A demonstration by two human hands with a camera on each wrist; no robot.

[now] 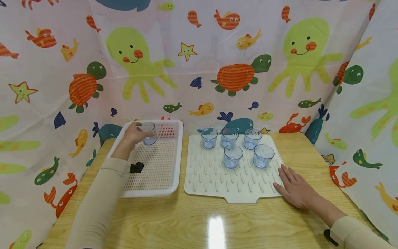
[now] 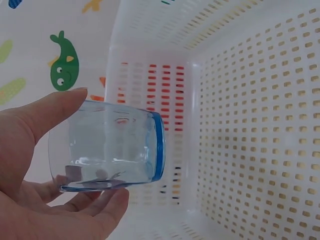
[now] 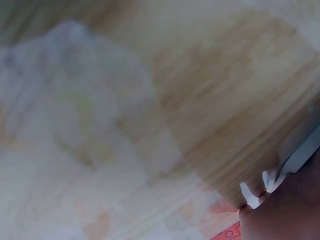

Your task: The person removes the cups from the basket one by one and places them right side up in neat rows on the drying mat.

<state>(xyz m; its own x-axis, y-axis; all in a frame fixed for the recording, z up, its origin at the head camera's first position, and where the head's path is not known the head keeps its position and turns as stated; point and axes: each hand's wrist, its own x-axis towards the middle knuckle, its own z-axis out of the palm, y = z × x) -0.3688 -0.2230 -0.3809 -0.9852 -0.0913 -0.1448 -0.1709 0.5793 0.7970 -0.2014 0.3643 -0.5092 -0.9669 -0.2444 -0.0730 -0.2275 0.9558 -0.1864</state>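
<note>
My left hand (image 1: 134, 134) holds a clear, blue-tinted drinking glass (image 1: 149, 134) over the far end of the white perforated basket (image 1: 178, 159). In the left wrist view, thumb and fingers grip the sides of the glass (image 2: 110, 147), and its thick blue base points toward the basket floor. Lying flat with fingers extended, my right hand (image 1: 295, 188) rests at the right edge of a cream ridged drying mat (image 1: 208, 180). Several similar glasses stand on the mat, including one at the front (image 1: 233, 157) and one at the right (image 1: 263, 157).
The basket and mat sit side by side on a wooden table (image 1: 149, 221). A curtain (image 1: 174, 31) printed with sea animals encloses the back and sides. A small black object (image 1: 136, 167) shows beside the left sleeve, overlapping the basket floor. The right wrist view is mostly blurred.
</note>
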